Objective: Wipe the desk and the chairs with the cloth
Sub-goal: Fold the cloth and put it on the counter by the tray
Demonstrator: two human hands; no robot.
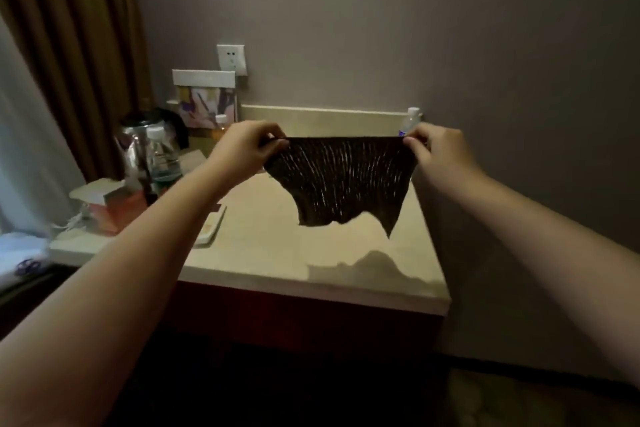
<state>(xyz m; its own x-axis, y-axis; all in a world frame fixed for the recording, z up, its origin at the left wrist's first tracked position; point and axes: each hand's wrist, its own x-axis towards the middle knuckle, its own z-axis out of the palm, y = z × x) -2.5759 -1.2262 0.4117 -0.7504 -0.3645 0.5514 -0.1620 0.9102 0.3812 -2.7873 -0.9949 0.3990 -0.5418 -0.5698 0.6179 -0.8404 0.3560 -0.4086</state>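
Note:
A dark striped cloth [341, 181] hangs spread in the air above the pale desk top [270, 246]. My left hand [246, 146] pinches its upper left corner. My right hand [438, 149] pinches the upper right corner. The cloth's lower edge hangs free, clear of the desk, and casts a shadow near the front edge. No chair shows in this view.
At the desk's left stand a kettle [138, 136], a water bottle [161, 156], a pink box [110, 208] and a small white tray [209, 229]. A picture card [206, 104] leans on the wall under a socket [231, 58]. Another bottle [408, 122] stands back right. Curtains [69, 46] hang left.

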